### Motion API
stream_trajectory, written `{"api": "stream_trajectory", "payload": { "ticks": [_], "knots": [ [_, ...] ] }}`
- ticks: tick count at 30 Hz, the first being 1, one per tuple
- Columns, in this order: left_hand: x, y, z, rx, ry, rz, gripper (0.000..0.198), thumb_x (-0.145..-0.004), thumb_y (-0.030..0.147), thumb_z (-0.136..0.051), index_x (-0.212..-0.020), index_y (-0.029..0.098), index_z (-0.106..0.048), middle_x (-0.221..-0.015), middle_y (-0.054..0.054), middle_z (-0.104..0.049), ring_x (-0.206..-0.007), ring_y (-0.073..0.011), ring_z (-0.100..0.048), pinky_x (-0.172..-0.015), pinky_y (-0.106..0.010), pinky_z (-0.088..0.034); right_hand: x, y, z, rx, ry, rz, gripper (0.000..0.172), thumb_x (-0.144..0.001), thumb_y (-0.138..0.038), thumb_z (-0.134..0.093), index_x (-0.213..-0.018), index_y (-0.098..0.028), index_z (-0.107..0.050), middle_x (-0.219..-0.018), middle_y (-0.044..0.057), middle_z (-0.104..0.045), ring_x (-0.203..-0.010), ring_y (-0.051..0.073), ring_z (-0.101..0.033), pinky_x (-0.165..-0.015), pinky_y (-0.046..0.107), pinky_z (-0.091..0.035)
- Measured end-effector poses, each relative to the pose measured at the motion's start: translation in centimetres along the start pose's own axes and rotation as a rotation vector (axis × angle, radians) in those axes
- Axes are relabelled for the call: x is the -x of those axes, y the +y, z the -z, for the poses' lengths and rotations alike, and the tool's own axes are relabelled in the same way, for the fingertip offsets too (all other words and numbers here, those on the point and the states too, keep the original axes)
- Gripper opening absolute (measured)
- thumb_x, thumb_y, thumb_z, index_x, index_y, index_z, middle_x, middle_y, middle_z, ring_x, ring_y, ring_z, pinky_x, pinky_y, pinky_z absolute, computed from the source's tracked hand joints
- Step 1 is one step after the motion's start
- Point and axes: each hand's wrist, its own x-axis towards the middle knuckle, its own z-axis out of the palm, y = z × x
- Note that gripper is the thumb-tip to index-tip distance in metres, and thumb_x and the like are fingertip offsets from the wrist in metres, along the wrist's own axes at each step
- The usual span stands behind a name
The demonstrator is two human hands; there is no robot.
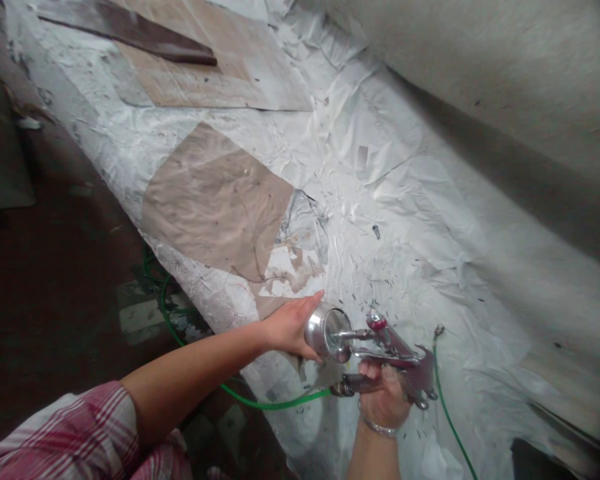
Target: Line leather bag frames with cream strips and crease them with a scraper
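My right hand (389,399), with a bracelet at its wrist, is wrapped round the handle of a metal spray gun (397,360). The gun lies on its side in my grip, its trigger and hooked end pointing right. At its left end is a round silver paint cup (324,332), and my left hand (291,328) closes round the back of it. The cup's open-looking face is turned toward the gun, with a metal tube running between them. A green air hose (280,404) leads from the left to the fitting at the handle's end.
Below my hands, a paint-crusted white covering (360,213) spreads over the work surface. On it lie a brown sheet (215,200), a flat board (220,73) and a dark brown piece (145,33). Another green hose (450,413) ends at the right. Pale draped material (520,87) rises behind.
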Motion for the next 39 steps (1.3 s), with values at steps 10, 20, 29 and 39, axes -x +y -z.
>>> {"api": "stream_trajectory", "payload": {
  "ticks": [10, 20, 29, 39],
  "knots": [
    [0.2, 0.1, -0.4, -0.016, 0.022, 0.0, 0.123, -0.047, 0.062, -0.072, -0.14, 0.01, -0.011, -0.131, -0.021, -0.042, -0.12, -0.0341, -0.041, -0.102, -0.045, -0.031, 1.5, -0.6, -0.4, 0.004, 0.116, 0.117, 0.014, -0.075, -0.022, -0.057, -0.063, -0.016, -0.052, -0.054, -0.003, -0.048, -0.051, 0.009, -0.049, -0.051, 0.024, -0.043],
    [-0.1, 0.1, -0.3, -0.006, 0.0, 0.011, 0.124, -0.047, 0.064, -0.071, -0.14, 0.013, -0.009, -0.131, -0.019, -0.042, -0.121, -0.0342, -0.04, -0.102, -0.046, -0.029, 3.0, -0.4, -2.1, 0.16, 0.189, 0.125, 0.023, -0.079, -0.025, -0.056, -0.058, -0.015, -0.051, -0.057, 0.0, -0.051, -0.056, 0.013, -0.053, -0.054, 0.029, -0.047],
    [-0.1, -0.4, -0.1, -0.026, -0.014, -0.007, 0.123, -0.048, 0.066, -0.069, -0.14, 0.012, -0.008, -0.133, -0.022, -0.038, -0.122, -0.0348, -0.039, -0.101, -0.047, -0.031, 5.5, -0.7, -5.0, 0.514, 0.24, 0.213, 0.022, -0.085, -0.025, -0.048, -0.065, -0.015, -0.052, -0.063, 0.001, -0.056, -0.062, 0.014, -0.057, -0.068, 0.034, -0.051],
    [-0.4, -0.3, -0.1, -0.042, -0.018, -0.018, 0.123, -0.048, 0.065, -0.071, -0.139, 0.012, -0.008, -0.134, -0.023, -0.037, -0.123, -0.0358, -0.038, -0.1, -0.05, -0.032, 4.4, -2.9, 0.0, 1.05, -0.388, 0.223, 0.041, -0.08, -0.028, -0.052, -0.12, -0.02, -0.052, -0.122, 0.009, -0.054, -0.117, 0.026, -0.047, -0.097, 0.049, -0.04]
  ]
}}
